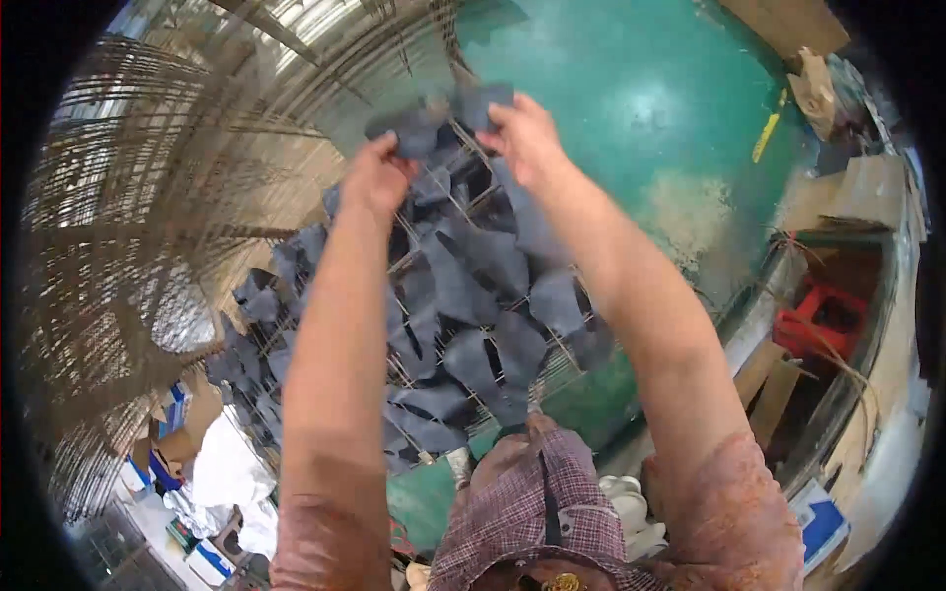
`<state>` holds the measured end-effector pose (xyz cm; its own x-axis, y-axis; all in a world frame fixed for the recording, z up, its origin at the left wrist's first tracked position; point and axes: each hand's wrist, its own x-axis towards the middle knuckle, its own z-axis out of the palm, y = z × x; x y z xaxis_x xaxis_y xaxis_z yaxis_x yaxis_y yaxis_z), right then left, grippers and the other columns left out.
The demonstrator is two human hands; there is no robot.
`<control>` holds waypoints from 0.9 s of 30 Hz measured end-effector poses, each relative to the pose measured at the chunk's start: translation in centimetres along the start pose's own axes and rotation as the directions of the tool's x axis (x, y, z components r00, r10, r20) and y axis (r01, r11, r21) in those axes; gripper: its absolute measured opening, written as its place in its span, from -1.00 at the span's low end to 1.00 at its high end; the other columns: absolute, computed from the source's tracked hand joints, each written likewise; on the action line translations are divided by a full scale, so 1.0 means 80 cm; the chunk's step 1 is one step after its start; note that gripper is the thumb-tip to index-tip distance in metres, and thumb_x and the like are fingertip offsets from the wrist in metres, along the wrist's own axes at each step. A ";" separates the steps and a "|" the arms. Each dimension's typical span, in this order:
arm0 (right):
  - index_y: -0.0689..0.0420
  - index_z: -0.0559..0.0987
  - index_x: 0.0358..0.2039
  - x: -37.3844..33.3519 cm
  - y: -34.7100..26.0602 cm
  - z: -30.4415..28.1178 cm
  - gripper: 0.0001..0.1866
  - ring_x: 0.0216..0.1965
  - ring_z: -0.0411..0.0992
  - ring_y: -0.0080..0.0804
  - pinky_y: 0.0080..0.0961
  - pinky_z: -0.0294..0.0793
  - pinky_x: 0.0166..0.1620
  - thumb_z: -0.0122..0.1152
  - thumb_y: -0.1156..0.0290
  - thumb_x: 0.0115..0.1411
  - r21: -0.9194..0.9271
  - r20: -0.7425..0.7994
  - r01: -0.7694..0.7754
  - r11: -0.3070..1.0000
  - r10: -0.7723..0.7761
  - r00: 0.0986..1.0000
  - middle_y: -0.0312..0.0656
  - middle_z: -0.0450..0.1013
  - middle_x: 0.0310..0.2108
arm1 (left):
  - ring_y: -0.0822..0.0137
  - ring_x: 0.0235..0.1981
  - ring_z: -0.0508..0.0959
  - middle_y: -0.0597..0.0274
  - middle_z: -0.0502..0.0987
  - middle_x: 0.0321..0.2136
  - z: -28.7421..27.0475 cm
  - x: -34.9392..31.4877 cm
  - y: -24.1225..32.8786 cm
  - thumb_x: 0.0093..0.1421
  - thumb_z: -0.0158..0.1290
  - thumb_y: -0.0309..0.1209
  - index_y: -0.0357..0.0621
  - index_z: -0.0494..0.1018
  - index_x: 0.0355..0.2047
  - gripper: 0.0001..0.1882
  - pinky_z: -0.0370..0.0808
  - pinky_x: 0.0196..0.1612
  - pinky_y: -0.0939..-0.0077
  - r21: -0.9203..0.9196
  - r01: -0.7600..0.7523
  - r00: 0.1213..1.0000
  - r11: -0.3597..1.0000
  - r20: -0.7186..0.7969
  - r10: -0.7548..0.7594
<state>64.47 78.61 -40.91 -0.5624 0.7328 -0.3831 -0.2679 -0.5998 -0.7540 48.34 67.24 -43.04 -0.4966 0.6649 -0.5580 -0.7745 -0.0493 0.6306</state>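
Both my arms reach forward over a wire rack hung with many flat, dark grey cut pieces that look like leather or thick fabric. At the rack's far end, my left hand is closed on the edge of a dark grey piece. A little to its right, my right hand pinches another grey portion between thumb and fingers. Whether these two portions are joined cannot be told, as the spot between them is blurred. Other grey pieces lie overlapped below my wrists, partly hidden by my forearms.
Stacked wire racks rise along the left. A red crate sits in a bin on the right, near cardboard. White plastic bags and boxes lie at lower left. A yellow strip marks the green floor.
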 end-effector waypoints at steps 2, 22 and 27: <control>0.22 0.11 -0.06 0.028 0.018 -0.002 -0.52 -0.33 0.32 -0.36 -0.43 0.44 -0.32 0.00 0.56 -0.01 -0.023 -0.057 -0.019 1.000 0.017 0.998 -0.14 0.25 -0.23 | 0.23 -0.36 0.43 0.17 0.43 -0.41 -0.004 0.033 -0.001 0.04 -0.10 -0.48 -0.19 0.29 -0.34 -0.85 0.39 -0.33 0.30 0.038 -0.006 1.000 0.999 0.013 0.005; 0.19 0.34 -0.26 -0.161 0.099 -0.121 -0.75 -0.52 0.39 -0.45 -0.56 0.40 -0.47 0.04 0.46 0.00 -0.171 -0.066 -0.502 0.848 0.499 0.864 -0.18 0.39 -0.49 | 0.06 -0.28 0.41 0.07 0.35 -0.34 -0.123 -0.036 -0.073 0.01 -0.08 -0.53 -0.27 0.23 -0.21 -0.71 0.40 -0.23 0.30 0.082 0.118 0.917 0.990 -0.391 -0.076; 0.24 0.37 -0.31 -0.045 0.099 -0.085 -0.75 -0.56 0.35 -0.48 -0.58 0.36 -0.54 0.10 0.48 -0.05 -0.284 -0.031 -0.147 0.948 0.144 0.989 -0.22 0.36 -0.53 | 0.11 -0.45 0.46 0.04 0.36 -0.43 -0.111 0.027 -0.054 0.02 -0.09 -0.53 -0.35 0.25 -0.34 -0.81 0.50 -0.41 0.40 0.536 0.062 0.960 0.842 -0.261 0.096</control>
<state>69.66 73.42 -49.15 -0.5705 0.6486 -0.5039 0.0504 -0.5847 -0.8097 47.17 62.25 -51.77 -0.6538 0.4392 -0.6161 -0.4723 0.3993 0.7858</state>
